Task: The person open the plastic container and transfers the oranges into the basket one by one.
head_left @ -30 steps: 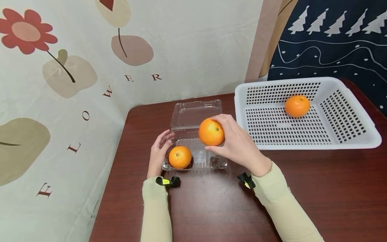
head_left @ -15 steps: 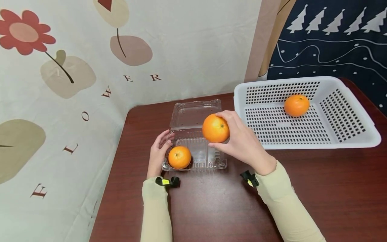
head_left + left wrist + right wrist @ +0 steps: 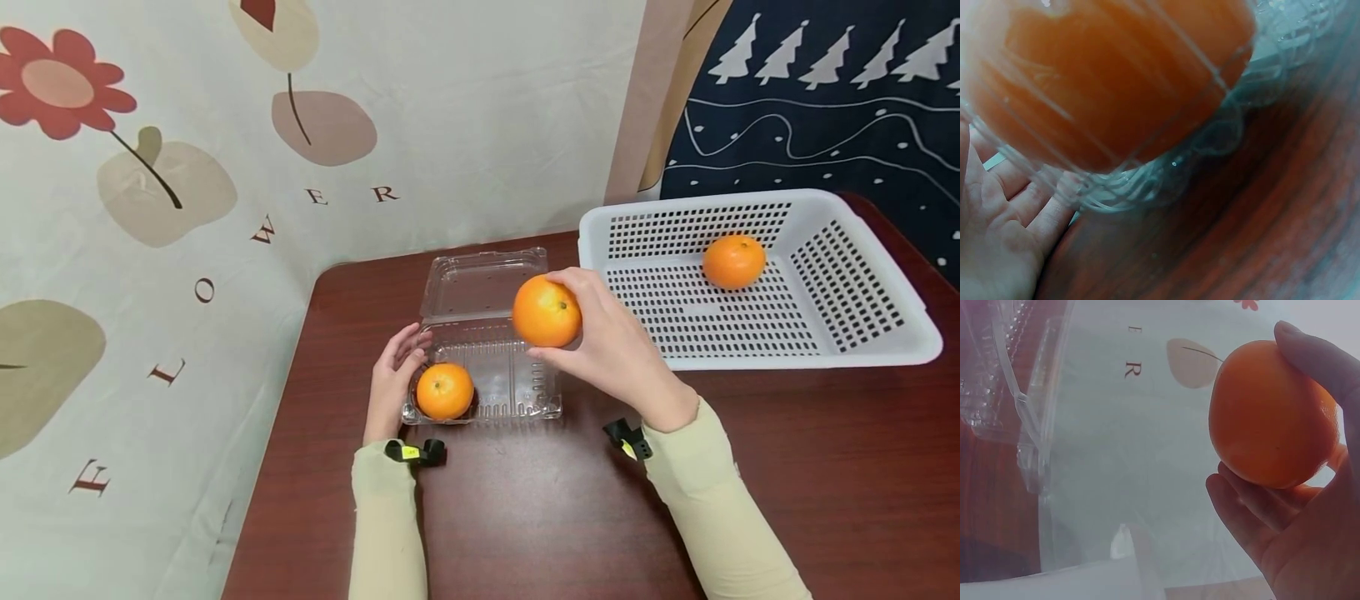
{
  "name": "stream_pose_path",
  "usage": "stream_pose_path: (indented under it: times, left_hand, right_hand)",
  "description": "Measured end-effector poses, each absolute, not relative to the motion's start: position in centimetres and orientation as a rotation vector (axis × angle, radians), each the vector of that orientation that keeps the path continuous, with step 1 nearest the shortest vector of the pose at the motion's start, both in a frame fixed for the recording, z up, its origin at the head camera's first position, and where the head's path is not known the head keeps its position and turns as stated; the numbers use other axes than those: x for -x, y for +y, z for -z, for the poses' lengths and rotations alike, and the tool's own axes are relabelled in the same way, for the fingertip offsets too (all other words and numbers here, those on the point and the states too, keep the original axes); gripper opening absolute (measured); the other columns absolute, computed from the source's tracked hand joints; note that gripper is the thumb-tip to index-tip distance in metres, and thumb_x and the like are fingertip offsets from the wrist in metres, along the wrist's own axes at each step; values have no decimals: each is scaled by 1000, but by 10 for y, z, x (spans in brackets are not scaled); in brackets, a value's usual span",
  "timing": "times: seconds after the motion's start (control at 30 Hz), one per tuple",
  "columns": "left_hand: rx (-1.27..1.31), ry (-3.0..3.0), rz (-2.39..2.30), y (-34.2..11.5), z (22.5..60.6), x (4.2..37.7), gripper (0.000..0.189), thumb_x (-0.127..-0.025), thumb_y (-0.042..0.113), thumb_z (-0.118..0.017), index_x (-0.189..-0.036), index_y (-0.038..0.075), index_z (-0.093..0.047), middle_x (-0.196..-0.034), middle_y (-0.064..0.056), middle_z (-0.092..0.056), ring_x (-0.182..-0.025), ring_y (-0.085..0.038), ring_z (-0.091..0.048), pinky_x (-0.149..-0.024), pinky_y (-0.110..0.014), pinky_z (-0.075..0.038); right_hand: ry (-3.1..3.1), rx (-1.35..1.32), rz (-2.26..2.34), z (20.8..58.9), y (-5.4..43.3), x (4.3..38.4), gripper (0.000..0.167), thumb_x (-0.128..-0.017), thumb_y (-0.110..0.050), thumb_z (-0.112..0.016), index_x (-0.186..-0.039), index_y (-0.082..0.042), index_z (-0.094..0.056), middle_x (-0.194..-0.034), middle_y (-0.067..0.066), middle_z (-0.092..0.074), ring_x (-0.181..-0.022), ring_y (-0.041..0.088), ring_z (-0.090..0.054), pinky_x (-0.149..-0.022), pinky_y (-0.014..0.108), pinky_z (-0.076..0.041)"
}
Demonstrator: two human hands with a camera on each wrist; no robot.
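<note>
My right hand (image 3: 618, 346) grips an orange (image 3: 547, 311) between thumb and fingers, held up over the right part of a clear plastic clamshell box (image 3: 498, 379). In the right wrist view the thumb lies along one side of this orange (image 3: 1272, 415) and the fingers along the other. A second orange (image 3: 445, 391) sits in the left part of the box, whose lid (image 3: 486, 283) is folded back. My left hand (image 3: 392, 379) rests at the box's left side with fingers loosely extended. In the left wrist view those fingers (image 3: 1054, 215) lie along the outside of the clear wall.
A white perforated basket (image 3: 757, 363) stands to the right, with another orange (image 3: 734, 262) inside. The dark red-brown table (image 3: 517, 517) ends at a printed cloth backdrop (image 3: 480, 125) behind and to the left.
My right hand has moved right and slightly up, toward the basket, carrying the orange away from the middle of the box. The left hand and the boxed orange have stayed in place.
</note>
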State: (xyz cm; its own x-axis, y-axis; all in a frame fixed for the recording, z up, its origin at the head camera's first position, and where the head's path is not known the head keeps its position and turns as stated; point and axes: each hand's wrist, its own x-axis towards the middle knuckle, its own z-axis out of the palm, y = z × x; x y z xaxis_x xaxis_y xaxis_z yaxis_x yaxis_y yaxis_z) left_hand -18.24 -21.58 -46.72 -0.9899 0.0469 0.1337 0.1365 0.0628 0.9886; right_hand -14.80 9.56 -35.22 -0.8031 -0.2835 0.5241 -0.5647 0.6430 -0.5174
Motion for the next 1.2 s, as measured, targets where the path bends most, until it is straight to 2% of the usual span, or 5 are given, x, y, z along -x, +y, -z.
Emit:
stream_pose_path:
  times: [0.3,0.97,1.2]
  left_hand:
    - [207,-2256,2078,-211,453,175,42,-91,6,-48,-132,6,-41,-125,-19,-49,-116,-30,-44,-89,-24,-43]
    - [197,-2247,2089,-211,454,176,41,-91,6,-49,-132,6,-41,-125,-17,-49,-116,-26,-45,-90,-24,-43]
    - [181,-2255,2057,-217,471,183,41,-91,10,-51,-131,16,-44,-124,-9,-53,-114,-20,-47,-90,-26,-42]
  right_hand:
    - [-2472,-671,-965,350,99,148,81,-62,-40,-78,-128,-19,-37,-121,1,-42,-100,16,-47,-80,35,-46]
    - [-2491,-638,-975,349,109,150,84,-62,-38,-79,-132,-21,-36,-125,2,-41,-103,17,-46,-82,37,-46]
    - [-2491,-634,-968,348,115,150,81,-65,-42,-76,-133,-21,-37,-127,2,-40,-106,17,-45,-85,37,-44]
